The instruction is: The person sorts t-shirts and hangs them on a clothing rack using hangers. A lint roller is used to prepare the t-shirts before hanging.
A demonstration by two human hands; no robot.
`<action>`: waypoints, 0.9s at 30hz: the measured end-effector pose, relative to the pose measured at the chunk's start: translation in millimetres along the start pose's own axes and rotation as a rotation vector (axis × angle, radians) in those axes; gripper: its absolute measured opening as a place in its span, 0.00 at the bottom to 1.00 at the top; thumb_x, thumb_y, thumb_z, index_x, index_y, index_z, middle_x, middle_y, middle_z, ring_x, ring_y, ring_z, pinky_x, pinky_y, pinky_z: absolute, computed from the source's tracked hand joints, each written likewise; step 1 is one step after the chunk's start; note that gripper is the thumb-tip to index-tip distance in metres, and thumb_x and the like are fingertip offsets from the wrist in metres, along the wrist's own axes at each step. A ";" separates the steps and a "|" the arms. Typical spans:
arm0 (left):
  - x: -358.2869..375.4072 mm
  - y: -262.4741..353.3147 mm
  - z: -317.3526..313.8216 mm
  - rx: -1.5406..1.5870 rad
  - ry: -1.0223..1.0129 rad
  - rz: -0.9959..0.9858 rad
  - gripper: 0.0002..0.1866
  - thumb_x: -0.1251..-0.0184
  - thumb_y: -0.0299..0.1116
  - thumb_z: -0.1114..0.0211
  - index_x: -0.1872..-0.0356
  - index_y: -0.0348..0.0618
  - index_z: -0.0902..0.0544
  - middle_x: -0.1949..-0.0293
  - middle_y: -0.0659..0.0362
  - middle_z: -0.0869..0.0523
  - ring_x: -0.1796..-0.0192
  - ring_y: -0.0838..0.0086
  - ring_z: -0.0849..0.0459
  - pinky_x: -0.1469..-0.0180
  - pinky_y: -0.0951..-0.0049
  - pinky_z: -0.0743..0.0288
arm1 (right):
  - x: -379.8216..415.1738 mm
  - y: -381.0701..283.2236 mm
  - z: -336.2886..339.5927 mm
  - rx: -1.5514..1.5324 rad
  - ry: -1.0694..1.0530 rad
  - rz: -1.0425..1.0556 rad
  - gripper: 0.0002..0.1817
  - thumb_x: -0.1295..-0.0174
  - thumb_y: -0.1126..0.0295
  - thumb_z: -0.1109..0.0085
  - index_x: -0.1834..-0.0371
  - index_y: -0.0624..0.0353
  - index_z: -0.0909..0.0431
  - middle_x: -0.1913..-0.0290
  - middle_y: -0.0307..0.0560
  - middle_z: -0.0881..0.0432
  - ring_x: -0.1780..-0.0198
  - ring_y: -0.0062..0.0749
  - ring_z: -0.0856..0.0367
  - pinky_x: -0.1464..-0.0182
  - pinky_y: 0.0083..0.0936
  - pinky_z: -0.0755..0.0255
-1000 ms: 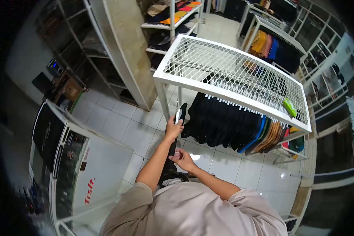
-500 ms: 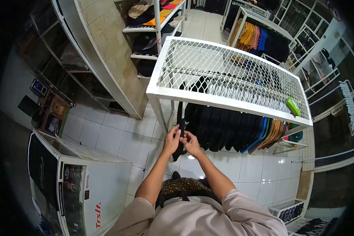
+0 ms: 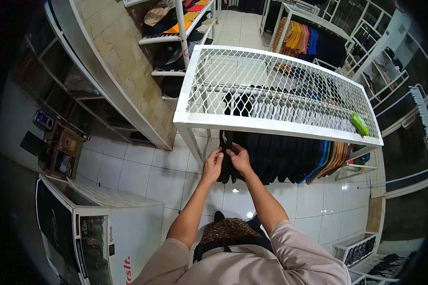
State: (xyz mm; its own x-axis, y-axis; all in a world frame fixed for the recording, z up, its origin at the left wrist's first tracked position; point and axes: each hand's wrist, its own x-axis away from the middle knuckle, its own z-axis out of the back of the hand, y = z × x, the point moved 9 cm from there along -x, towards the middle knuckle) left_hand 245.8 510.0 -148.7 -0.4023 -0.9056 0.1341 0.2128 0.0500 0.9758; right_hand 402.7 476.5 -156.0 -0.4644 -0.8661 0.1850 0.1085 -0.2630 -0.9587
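Note:
A black garment (image 3: 227,167) hangs at the left end of a rail, below the white mesh-topped rack (image 3: 233,122). My left hand (image 3: 213,164) pinches its left edge with thumb and fingers together. On the other side, my right hand (image 3: 239,158) is closed on the garment's upper part, thumb toward the left hand. Several more black garments (image 3: 266,159) hang tightly packed just right of my right hand. Farther along are a blue-edged piece and brown ones (image 3: 335,156). Pale hangers (image 3: 280,107) show through the mesh.
A bright green object (image 3: 359,124) lies on the rack's mesh top at the right. Shelves of caps (image 3: 169,37) stand beyond a stone-clad wall (image 3: 116,57). A white counter (image 3: 138,228) is at lower left. Yellow garments (image 3: 294,35) hang on a farther rack. White floor tiles (image 3: 164,178) lie below.
Both hands moved slightly up with the black garment, which now hangs closer against the others. My right hand shifted higher on it. The view turned slightly.

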 end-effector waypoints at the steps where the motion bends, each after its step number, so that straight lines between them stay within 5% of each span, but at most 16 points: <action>1: -7.7 4.9 -4.4 0.023 0.002 -0.060 0.26 0.18 0.41 0.39 0.26 0.41 0.26 0.44 0.48 0.12 0.43 0.66 0.13 0.38 0.68 0.22 | 6.4 -9.7 5.5 0.120 0.023 0.004 0.28 0.30 0.68 0.32 0.29 0.68 0.25 0.50 0.52 0.12 0.51 0.31 0.13 0.48 0.27 0.20; 6: -38.1 20.5 -23.1 -0.139 0.043 -0.147 0.34 0.26 0.36 0.30 0.21 0.50 0.31 0.45 0.45 0.12 0.43 0.61 0.12 0.39 0.62 0.20 | 32.9 -30.8 29.3 0.382 0.117 0.214 0.27 0.34 0.63 0.31 0.32 0.59 0.20 0.47 0.60 0.14 0.47 0.52 0.13 0.45 0.38 0.19; 8: -43.3 23.5 -31.6 -0.190 0.046 -0.168 0.43 0.35 0.27 0.25 0.19 0.57 0.34 0.44 0.42 0.12 0.44 0.59 0.11 0.40 0.62 0.19 | 59.6 -58.6 58.7 0.537 0.394 0.267 0.27 0.35 0.63 0.32 0.32 0.52 0.20 0.45 0.57 0.19 0.47 0.56 0.15 0.47 0.43 0.19; 11: -56.4 7.5 -43.3 -0.087 0.012 -0.168 0.46 0.36 0.23 0.25 0.18 0.61 0.35 0.45 0.44 0.12 0.50 0.66 0.10 0.45 0.66 0.17 | 63.8 -52.1 68.1 0.684 0.468 0.311 0.26 0.33 0.64 0.31 0.32 0.51 0.21 0.45 0.54 0.23 0.56 0.50 0.13 0.52 0.42 0.18; 13: -60.4 8.4 -51.1 -0.106 0.030 -0.190 0.48 0.37 0.20 0.25 0.18 0.64 0.35 0.46 0.45 0.12 0.53 0.68 0.11 0.47 0.69 0.17 | 60.8 -44.4 75.3 0.676 0.423 0.250 0.27 0.33 0.67 0.32 0.29 0.49 0.22 0.46 0.54 0.23 0.53 0.50 0.14 0.51 0.42 0.18; 15: -55.9 6.5 -74.6 -0.147 -0.063 -0.106 0.45 0.37 0.23 0.24 0.20 0.68 0.30 0.44 0.46 0.13 0.48 0.64 0.12 0.44 0.66 0.18 | 56.7 -34.5 80.5 0.506 0.342 0.226 0.26 0.34 0.72 0.34 0.30 0.48 0.21 0.46 0.54 0.23 0.51 0.50 0.14 0.50 0.41 0.18; 16: -51.0 23.4 -86.6 -0.212 -0.040 -0.257 0.45 0.38 0.24 0.24 0.20 0.68 0.31 0.46 0.48 0.13 0.52 0.63 0.13 0.45 0.66 0.18 | 55.9 -28.4 85.7 0.507 0.344 0.221 0.26 0.34 0.72 0.34 0.30 0.48 0.21 0.46 0.54 0.23 0.51 0.50 0.14 0.50 0.41 0.18; 22: -59.1 2.8 -99.1 -0.133 -0.186 -0.133 0.44 0.36 0.30 0.23 0.19 0.69 0.32 0.60 0.54 0.16 0.61 0.65 0.16 0.52 0.62 0.19 | 60.3 -29.2 95.6 0.492 0.299 0.276 0.25 0.34 0.77 0.39 0.33 0.51 0.19 0.44 0.54 0.21 0.52 0.50 0.14 0.48 0.39 0.18; 27: -36.8 21.0 -99.1 -0.287 -0.105 -0.210 0.41 0.34 0.35 0.25 0.20 0.70 0.31 0.62 0.53 0.17 0.62 0.63 0.14 0.52 0.60 0.18 | 66.6 -31.8 96.9 0.461 0.293 0.297 0.25 0.36 0.77 0.39 0.33 0.54 0.19 0.43 0.54 0.19 0.51 0.50 0.13 0.47 0.39 0.19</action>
State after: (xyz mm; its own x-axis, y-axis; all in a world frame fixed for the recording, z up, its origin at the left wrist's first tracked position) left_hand 353.2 502.6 -150.2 -0.5495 -0.8349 -0.0321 0.3509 -0.2655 0.8980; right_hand 453.5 386.0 -92.2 -0.5708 -0.7950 -0.2055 0.6085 -0.2416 -0.7559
